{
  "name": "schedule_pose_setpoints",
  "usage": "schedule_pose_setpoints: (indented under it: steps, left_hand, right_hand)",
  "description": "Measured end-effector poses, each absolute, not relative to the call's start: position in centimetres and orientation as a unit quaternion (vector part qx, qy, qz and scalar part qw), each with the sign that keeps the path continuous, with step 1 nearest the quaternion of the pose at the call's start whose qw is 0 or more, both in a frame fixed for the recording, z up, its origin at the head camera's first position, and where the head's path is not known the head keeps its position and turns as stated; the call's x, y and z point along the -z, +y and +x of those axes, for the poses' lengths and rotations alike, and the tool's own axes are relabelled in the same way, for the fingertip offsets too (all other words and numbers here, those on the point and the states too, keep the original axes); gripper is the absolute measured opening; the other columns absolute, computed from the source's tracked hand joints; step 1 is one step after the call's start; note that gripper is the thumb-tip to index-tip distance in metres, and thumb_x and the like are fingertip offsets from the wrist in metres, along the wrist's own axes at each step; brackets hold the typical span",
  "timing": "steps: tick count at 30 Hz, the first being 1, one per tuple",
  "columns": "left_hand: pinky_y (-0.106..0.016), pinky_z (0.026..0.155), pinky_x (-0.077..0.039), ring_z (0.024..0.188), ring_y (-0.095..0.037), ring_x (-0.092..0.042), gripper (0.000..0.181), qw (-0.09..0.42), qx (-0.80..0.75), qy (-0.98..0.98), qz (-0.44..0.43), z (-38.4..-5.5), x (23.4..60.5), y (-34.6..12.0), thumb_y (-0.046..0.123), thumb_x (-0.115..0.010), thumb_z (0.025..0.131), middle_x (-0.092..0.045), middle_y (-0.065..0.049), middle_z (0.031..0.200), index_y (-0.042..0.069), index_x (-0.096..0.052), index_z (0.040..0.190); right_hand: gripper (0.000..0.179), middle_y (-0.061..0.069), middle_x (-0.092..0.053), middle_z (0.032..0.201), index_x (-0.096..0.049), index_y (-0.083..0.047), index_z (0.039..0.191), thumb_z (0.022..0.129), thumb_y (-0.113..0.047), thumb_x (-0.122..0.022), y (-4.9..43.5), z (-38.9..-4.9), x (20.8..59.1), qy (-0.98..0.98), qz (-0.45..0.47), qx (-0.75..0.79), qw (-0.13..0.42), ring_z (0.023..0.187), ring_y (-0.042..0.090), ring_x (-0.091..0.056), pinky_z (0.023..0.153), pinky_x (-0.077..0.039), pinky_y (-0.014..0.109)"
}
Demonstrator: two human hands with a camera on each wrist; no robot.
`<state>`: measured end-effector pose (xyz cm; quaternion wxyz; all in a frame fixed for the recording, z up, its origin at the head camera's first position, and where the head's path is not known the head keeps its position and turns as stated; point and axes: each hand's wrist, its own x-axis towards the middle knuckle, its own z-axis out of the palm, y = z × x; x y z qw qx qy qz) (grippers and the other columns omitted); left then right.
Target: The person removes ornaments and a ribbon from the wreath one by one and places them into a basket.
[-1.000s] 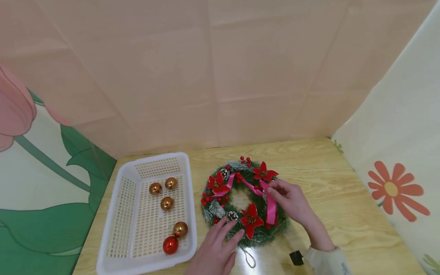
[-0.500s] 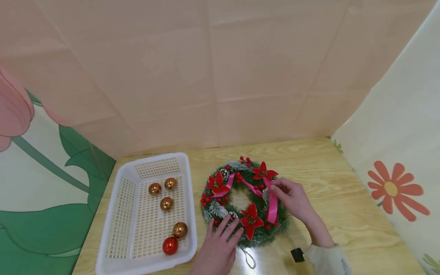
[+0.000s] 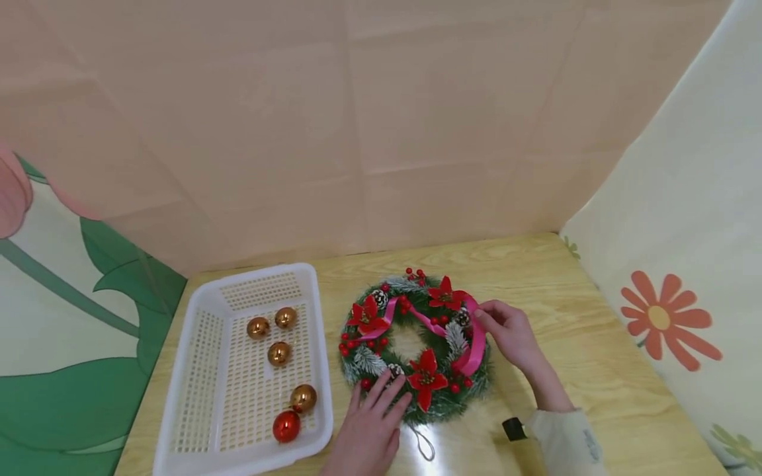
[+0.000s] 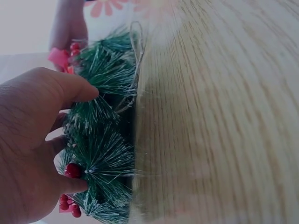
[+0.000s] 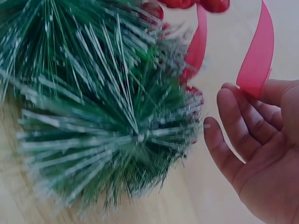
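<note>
A green Christmas wreath (image 3: pixel 469 395) with red poinsettias, berries and pine cones lies flat on the table. My left hand (image 3: pixel 369 423) rests on its near left edge, fingers spread near a pine cone. In the left wrist view the thumb of this hand (image 4: pixel 32 140) touches the needles and the fingertips lie among them. Between thumb and fingers, my right hand (image 3: pixel 513 337) pinches a pink ribbon (image 3: pixel 478 340) at the wreath's right side. The right wrist view shows the ribbon (image 5: pixel 259 51) rising from the fingers of that hand (image 5: pixel 266 154), which are apart from the wreath.
Left of the wreath stands a white plastic basket (image 3: pixel 324 390) holding several gold baubles (image 3: pixel 279 354) and a red bauble (image 3: pixel 286 426). A cord loop (image 3: pixel 424 444) sticks out from the wreath's near edge. Close to the right sleeve is a small black object (image 3: pixel 513 429).
My right hand has drawn the ribbon outward to the wreath's right edge, where it now curves in a loop. My left hand stays on the wreath. The head view has shifted slightly.
</note>
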<state>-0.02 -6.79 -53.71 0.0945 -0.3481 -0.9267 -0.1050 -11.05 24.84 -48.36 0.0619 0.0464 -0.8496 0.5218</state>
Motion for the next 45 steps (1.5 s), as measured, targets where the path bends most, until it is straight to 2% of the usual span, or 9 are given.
schedule_pose_setpoints:
  steps: [6,11,17,25,30,36,40,45]
  left_hand:
    - [-0.067,0.101,-0.044,0.151,-0.027,-0.029,0.06,0.105,0.114,-0.924,-0.349,0.0,54.0,-6.8,0.03,-0.078,0.086,-0.039,-0.002,0.162,0.021,-0.059,0.143]
    - [-0.067,0.1,-0.045,0.15,-0.028,-0.032,0.06,0.11,0.116,-0.925,-0.344,0.1,54.0,-6.9,0.029,-0.079,0.085,-0.042,-0.002,0.16,0.021,-0.061,0.141]
    - [-0.067,0.099,-0.046,0.149,-0.029,-0.033,0.059,0.116,0.121,-0.925,-0.341,0.2,53.8,-7.1,0.028,-0.079,0.084,-0.043,-0.002,0.159,0.021,-0.062,0.14]
    - [-0.067,0.1,-0.045,0.151,-0.028,-0.031,0.059,0.112,0.128,-0.924,-0.344,0.1,54.2,-7.0,0.029,-0.079,0.085,-0.041,-0.001,0.161,0.021,-0.061,0.141]
    - [-0.067,0.1,-0.045,0.151,-0.028,-0.029,0.059,0.115,0.122,-0.922,-0.349,-0.1,54.3,-6.9,0.029,-0.079,0.085,-0.039,-0.001,0.162,0.021,-0.061,0.141]
    - [-0.066,0.101,-0.045,0.151,-0.028,-0.029,0.059,0.118,0.12,-0.92,-0.353,-0.2,54.3,-6.9,0.03,-0.078,0.085,-0.039,-0.002,0.162,0.021,-0.061,0.141]
    - [-0.067,0.1,-0.044,0.15,-0.028,-0.031,0.058,0.116,0.122,-0.921,-0.352,-0.3,54.2,-6.9,0.03,-0.078,0.085,-0.041,-0.001,0.16,0.021,-0.062,0.14]
    - [-0.068,0.101,-0.043,0.151,-0.027,-0.029,0.057,0.102,0.13,-0.922,-0.35,-0.4,54.0,-6.8,0.03,-0.078,0.086,-0.04,-0.001,0.161,0.02,-0.062,0.14]
  right_hand:
    - [0.023,0.011,-0.073,0.086,-0.069,0.008,0.109,0.104,-0.012,-0.06,26.4,-12.2,49.0,-0.845,0.042,-0.531,0.046,0.072,0.011,-0.067,0.068,-0.059,0.034]
    - [0.025,0.01,-0.069,0.079,-0.068,0.008,0.109,0.105,-0.016,-0.06,27.4,-13.8,49.1,-0.856,0.049,-0.514,0.027,0.064,0.019,-0.061,0.057,-0.052,0.031]
    - [0.031,0.01,-0.069,0.082,-0.064,0.011,0.11,0.107,-0.019,-0.057,29.1,-15.4,48.7,-0.861,0.016,-0.507,0.023,0.063,0.009,-0.057,0.055,-0.05,0.025]
    - [0.036,0.004,-0.07,0.077,-0.058,0.016,0.118,0.108,-0.017,-0.053,31.5,-17.8,47.7,-0.85,-0.012,-0.527,0.014,0.052,0.009,-0.051,0.046,-0.045,0.026]
    - [0.043,0.001,-0.073,0.082,-0.051,0.016,0.129,0.109,-0.022,-0.049,32.2,-20.5,47.2,-0.827,-0.041,-0.559,-0.031,0.053,0.006,-0.053,0.049,-0.048,0.026]
    - [0.046,0.0,-0.073,0.082,-0.046,0.016,0.133,0.11,-0.024,-0.049,31.7,-23.7,46.6,-0.811,-0.049,-0.577,-0.079,0.055,0.007,-0.06,0.055,-0.057,0.028]
    - [0.043,0.0,-0.072,0.08,-0.048,0.016,0.131,0.109,-0.022,-0.05,30.4,-25.9,45.8,-0.825,-0.033,-0.56,-0.075,0.057,0.008,-0.064,0.057,-0.06,0.031]
    - [0.038,0.006,-0.071,0.082,-0.052,0.017,0.125,0.108,-0.017,-0.049,28.3,-28.1,43.8,-0.844,-0.006,-0.534,-0.05,0.059,0.011,-0.068,0.06,-0.061,0.034]
